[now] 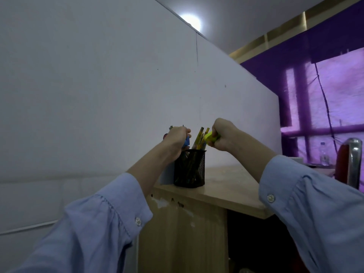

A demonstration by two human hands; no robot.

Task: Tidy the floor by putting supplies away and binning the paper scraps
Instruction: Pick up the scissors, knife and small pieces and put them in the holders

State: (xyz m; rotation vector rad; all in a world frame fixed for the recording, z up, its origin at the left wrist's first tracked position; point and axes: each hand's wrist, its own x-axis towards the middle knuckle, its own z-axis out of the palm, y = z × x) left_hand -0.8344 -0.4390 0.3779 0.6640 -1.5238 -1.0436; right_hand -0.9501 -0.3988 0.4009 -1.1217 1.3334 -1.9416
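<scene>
both hands (177, 137) (222, 134) hold supplies over the mesh pen cup (189, 170).

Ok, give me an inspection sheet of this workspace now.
Surface: wooden cabinet top, bears the holder near its wall-side end.
Job's things: black mesh pen holder upright, pencils standing in it.
Clutter: nothing seen.
Grippers: left hand grips a blue item above the holder; right hand grips a yellow item beside the pencils.
Cables: dark cord hangs across the purple curtain.
Surroundings: white wall behind; chair at the far right.
</scene>
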